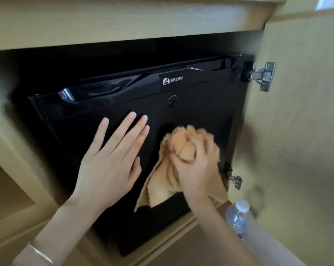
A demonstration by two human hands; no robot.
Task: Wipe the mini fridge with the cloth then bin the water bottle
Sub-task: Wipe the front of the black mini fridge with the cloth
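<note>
Left hand (112, 162): fingers spread, flat on the fridge (200, 112) door.
Right hand (198, 169): bunched tight around the cloth (173, 169), pressed to the door.
Bottle (237, 219): upright, lower right, beside the right forearm.
Risk: a wide wipe may topple it.

the mini fridge (191, 116) door is black and smooth, its top handle strip glossy plastic that catches light, the flat panel below duller. the cloth (173, 166) is orange, soft and fuzzy, like terry, bunched into folds. the cupboard (124, 22) is pale wood grain with a matt finish. the hinge (264, 76) is shiny bare metal. the water bottle (237, 219) is clear, crinkled plastic with a white cap.
</note>
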